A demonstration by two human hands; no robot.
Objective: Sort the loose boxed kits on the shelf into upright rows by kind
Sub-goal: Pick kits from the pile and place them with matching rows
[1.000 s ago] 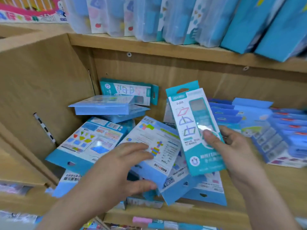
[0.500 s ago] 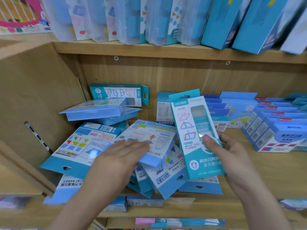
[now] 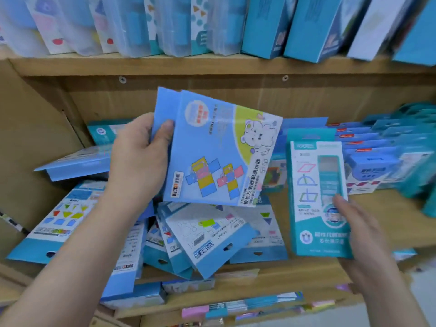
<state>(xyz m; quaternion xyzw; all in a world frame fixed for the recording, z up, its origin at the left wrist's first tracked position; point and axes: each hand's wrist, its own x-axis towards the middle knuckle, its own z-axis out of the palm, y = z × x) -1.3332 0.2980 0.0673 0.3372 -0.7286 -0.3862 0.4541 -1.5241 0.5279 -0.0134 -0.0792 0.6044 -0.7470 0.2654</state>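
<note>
Lifted off the loose pile (image 3: 207, 241), blue bear kit (image 3: 219, 156) is gripped by left hand (image 3: 139, 161); right hand (image 3: 361, 234) holds teal kit (image 3: 316, 197).

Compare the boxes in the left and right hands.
The blue bear box, in the left hand, is squarish and light blue; the teal box, in the right hand, is narrow and tall. The blue bear box is tilted; the teal box is upright. Both are hand-held.
</note>
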